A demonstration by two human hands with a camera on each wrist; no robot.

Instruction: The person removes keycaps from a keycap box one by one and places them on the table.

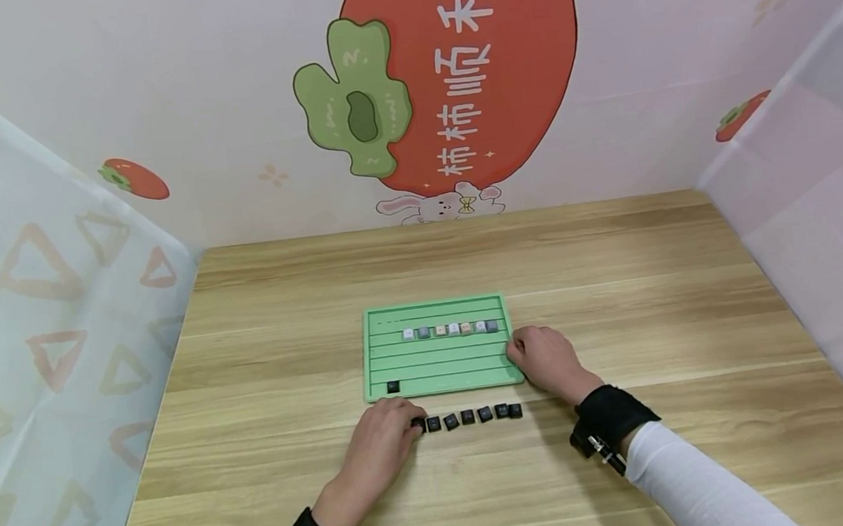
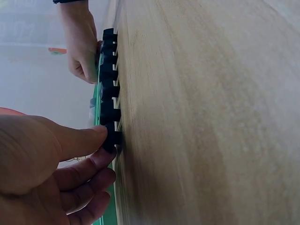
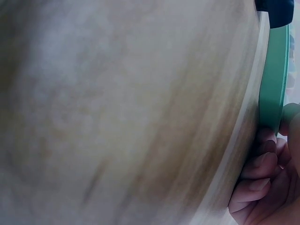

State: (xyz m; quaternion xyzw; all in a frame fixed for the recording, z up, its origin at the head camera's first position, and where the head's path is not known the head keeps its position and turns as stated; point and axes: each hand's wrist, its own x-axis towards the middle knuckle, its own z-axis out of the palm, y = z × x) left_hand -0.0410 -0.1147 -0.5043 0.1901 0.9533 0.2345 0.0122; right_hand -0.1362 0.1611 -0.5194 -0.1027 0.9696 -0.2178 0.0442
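My left hand (image 1: 382, 435) pinches a black keycap (image 2: 110, 137) between thumb and forefinger, at the left end of a row of black keycaps (image 1: 468, 417) on the table. In the head view that pinched keycap is mostly hidden by the fingers. My right hand (image 1: 548, 360) holds the right edge of a green ridged board (image 1: 445, 358), thumb over the rim and fingers curled at its side. One black keycap (image 1: 393, 387) sits at the board's lower left. Higher up, a line of white, grey and tan keycaps (image 1: 453, 329) lies along one ridge.
The wooden table (image 1: 665, 292) runs back to a printed wall panel (image 1: 228, 113). Pale cloth sides (image 1: 43, 329) border it left and right. Black wrist straps (image 1: 616, 417) are on both arms.
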